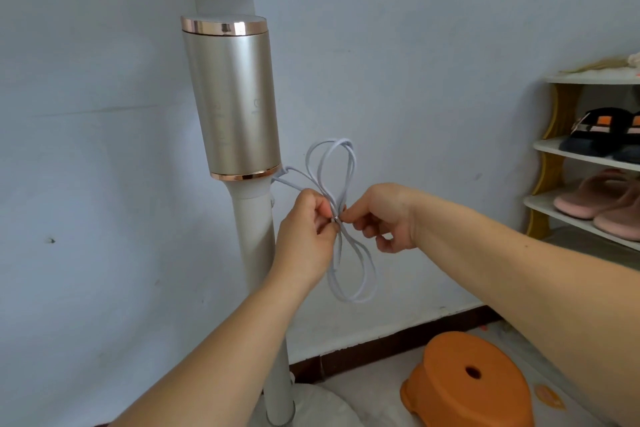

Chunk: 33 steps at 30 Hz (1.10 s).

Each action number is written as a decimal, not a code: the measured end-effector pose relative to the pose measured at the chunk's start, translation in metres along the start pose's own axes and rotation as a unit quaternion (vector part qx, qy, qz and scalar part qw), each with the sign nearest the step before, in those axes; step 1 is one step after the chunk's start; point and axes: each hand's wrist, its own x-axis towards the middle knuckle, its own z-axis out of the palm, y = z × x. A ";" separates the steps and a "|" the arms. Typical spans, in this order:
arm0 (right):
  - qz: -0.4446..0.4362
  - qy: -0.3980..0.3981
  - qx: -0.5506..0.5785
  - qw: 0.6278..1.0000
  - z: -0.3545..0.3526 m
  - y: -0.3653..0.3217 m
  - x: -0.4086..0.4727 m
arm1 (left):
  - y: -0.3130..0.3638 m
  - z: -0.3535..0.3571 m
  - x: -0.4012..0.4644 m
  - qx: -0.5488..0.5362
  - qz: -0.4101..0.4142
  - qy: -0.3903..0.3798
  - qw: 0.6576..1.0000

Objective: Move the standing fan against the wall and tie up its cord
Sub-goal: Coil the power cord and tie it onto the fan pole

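The standing fan [232,104] stands close against the pale wall; its champagne-coloured cylinder sits on a white pole, and its head is cut off at the top edge. The white cord [334,163] leaves the fan just under the cylinder and is gathered into loops above and below a pinched middle. My left hand [306,236] grips the bundle at that middle from the left. My right hand [382,215] pinches a small tie at the same spot from the right. The cord's plug is not visible.
An orange plastic stool [467,381] stands on the floor at lower right, near the fan's round white base [311,406]. A shoe rack [585,156] with slippers and shoes stands against the wall at right. A dark skirting board [388,340] runs along the floor.
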 end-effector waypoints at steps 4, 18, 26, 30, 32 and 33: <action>-0.011 -0.023 0.050 0.998 0.002 0.014 0.005 | -0.009 0.002 0.002 0.002 -0.014 0.011 1.000; -0.147 0.037 0.041 0.988 0.003 0.038 0.010 | -0.020 0.004 -0.007 -0.116 -0.072 0.023 0.990; -0.208 0.061 -0.010 0.976 0.019 0.041 0.014 | -0.028 0.004 -0.011 -0.088 -0.070 0.054 0.992; -0.209 0.062 -0.026 0.976 0.025 0.044 0.017 | -0.032 0.005 -0.015 -0.062 -0.064 0.065 0.994; -0.209 0.060 -0.029 0.976 0.028 0.046 0.018 | -0.034 0.005 -0.019 -0.042 -0.064 0.065 0.995; -0.208 0.059 -0.030 0.976 0.029 0.046 0.018 | -0.034 0.006 -0.021 -0.031 -0.065 0.065 0.995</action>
